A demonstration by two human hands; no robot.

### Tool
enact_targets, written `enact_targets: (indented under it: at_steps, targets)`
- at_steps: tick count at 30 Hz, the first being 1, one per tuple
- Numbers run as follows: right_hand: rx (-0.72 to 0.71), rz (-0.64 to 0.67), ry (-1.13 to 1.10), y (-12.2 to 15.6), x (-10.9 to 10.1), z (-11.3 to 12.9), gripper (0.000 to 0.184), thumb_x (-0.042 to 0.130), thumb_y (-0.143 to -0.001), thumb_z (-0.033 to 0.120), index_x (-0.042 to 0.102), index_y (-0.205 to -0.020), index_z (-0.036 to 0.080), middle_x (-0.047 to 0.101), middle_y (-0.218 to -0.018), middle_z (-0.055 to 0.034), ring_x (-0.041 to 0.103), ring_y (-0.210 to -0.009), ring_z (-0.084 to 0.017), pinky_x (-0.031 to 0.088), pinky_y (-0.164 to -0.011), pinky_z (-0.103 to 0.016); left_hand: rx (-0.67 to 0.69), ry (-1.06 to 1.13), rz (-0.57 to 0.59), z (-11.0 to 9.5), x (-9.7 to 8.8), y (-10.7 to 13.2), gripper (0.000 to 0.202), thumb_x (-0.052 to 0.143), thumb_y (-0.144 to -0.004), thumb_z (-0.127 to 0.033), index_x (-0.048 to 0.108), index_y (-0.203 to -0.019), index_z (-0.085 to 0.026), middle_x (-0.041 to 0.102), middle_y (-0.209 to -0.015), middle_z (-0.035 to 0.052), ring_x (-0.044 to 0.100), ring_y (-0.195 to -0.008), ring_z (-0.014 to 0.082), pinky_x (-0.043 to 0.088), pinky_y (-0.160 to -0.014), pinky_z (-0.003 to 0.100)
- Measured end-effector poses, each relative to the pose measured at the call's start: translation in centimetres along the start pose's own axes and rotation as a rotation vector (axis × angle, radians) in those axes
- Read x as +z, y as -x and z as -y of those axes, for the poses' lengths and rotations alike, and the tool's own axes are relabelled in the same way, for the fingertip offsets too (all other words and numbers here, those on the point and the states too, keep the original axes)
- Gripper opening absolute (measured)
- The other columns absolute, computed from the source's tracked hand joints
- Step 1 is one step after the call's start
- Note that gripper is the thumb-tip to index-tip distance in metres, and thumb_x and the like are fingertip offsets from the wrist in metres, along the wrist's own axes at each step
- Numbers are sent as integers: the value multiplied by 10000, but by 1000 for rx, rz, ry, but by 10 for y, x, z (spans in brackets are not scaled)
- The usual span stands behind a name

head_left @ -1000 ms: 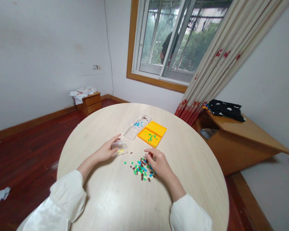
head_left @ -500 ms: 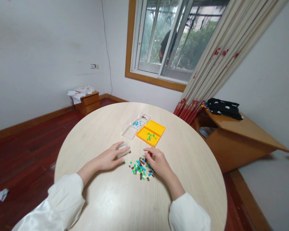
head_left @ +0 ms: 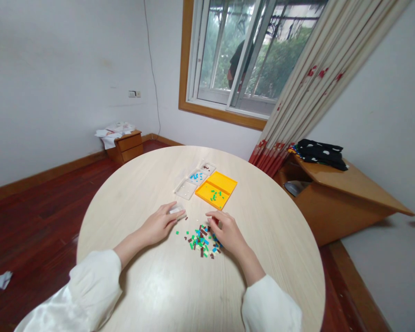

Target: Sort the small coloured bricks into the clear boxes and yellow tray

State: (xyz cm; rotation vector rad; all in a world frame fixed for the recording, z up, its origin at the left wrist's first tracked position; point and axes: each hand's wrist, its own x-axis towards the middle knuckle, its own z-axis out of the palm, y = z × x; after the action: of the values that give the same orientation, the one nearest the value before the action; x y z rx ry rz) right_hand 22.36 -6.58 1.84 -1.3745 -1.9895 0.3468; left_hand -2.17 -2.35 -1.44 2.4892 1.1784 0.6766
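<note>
My left hand (head_left: 159, 223) is closed on the near side of a small clear plastic box (head_left: 178, 211), which rests on the table. A single dark brown piece lies by the box's right edge. Over the right edge of a loose pile of small building bricks (head_left: 201, 242) is my right hand (head_left: 227, 230), thumb and forefinger drawn together. Whatever is in that pinch is too small to make out. Green, brown, blue and pale bricks make up the pile, and a few stray green ones lie to its left.
Beyond my hands, a clear tray (head_left: 186, 190) with compartments holds blue and brown pieces. Beside it an open yellow case (head_left: 224, 182) has green pieces in its near half. The round table (head_left: 152, 295) has wooden cabinets (head_left: 352, 203) behind it on the right.
My left hand's fingers have drawn in from spread over the clear box to gripping its near side. The right hand has hardly moved.
</note>
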Motion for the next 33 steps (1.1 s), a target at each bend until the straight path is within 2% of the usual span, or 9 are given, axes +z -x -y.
enact_targets:
  at_steps: [3, 7, 13, 16, 19, 22, 26, 29, 33]
  targets:
    - [22, -18, 28, -1, 1, -4, 188, 472, -840, 176, 644, -912, 192, 688, -883, -55, 605, -845, -190, 440, -802, -343, -9, -48, -124, 16, 1, -1, 372, 383, -878, -203, 588, -1187, -238, 463, -1309, 109, 430, -1179, 258, 374, -991, 443]
    - [80, 3, 70, -1, 4, -11, 199, 472, -830, 162, 649, -921, 174, 691, -916, -72, 615, -874, -194, 444, -815, -339, -86, -169, -276, 56, -3, -7, 389, 388, -814, -92, 624, -1100, -212, 518, -1237, 98, 436, -1153, 255, 378, -979, 479]
    - [113, 38, 99, -2, 8, -16, 203, 466, -827, 150, 653, -905, 168, 685, -912, -75, 609, -877, -194, 446, -817, -333, -260, -272, -368, 99, -13, -25, 478, 403, -671, 18, 621, -1063, -145, 529, -1202, 150, 443, -1155, 293, 328, -994, 541]
    - [111, 43, 115, -2, 9, -18, 211, 455, -829, 148, 649, -908, 166, 669, -898, -75, 595, -869, -195, 449, -807, -334, -304, -254, -470, 92, -15, -32, 403, 428, -667, 0, 632, -988, -134, 507, -1207, 161, 425, -1175, 308, 315, -1002, 542]
    - [90, 4, 146, -2, 11, -23, 228, 448, -823, 145, 648, -929, 170, 636, -886, -78, 572, -883, -202, 451, -812, -341, -242, -196, -573, 66, -12, -35, 275, 441, -702, -35, 626, -871, -149, 524, -1151, 136, 456, -1124, 274, 385, -965, 461]
    - [80, -69, 222, -3, 13, -28, 293, 449, -806, 134, 636, -1032, 150, 594, -977, -118, 534, -955, -229, 443, -849, -370, -105, -114, -476, 32, -1, -40, 250, 419, -746, -53, 606, -871, -162, 572, -1030, 96, 512, -1014, 223, 426, -922, 407]
    - [110, -47, 332, -3, 16, -31, 456, 402, -827, 127, 487, -1274, 158, 495, -1265, -149, 432, -1178, -253, 379, -953, -428, -40, -100, -313, 3, 22, -52, 335, 430, -842, -186, 520, -1159, -128, 493, -1235, 137, 443, -1126, 248, 381, -975, 426]
    - [178, 100, 404, -3, 15, -29, 503, 360, -873, 159, 345, -1374, 124, 372, -1413, -149, 299, -1317, -243, 288, -1033, -436, -50, -120, -193, -1, 31, -58, 430, 424, -874, -278, 437, -1267, -105, 474, -1253, 156, 416, -1153, 271, 348, -998, 454]
    - [260, 222, 493, -3, 12, -23, 481, 349, -909, 233, 342, -1374, 107, 344, -1438, -143, 260, -1345, -241, 226, -1064, -446, -70, -110, -149, 5, 28, -54, 354, 402, -886, -282, 514, -1182, -123, 506, -1149, 144, 465, -1084, 246, 391, -957, 406]
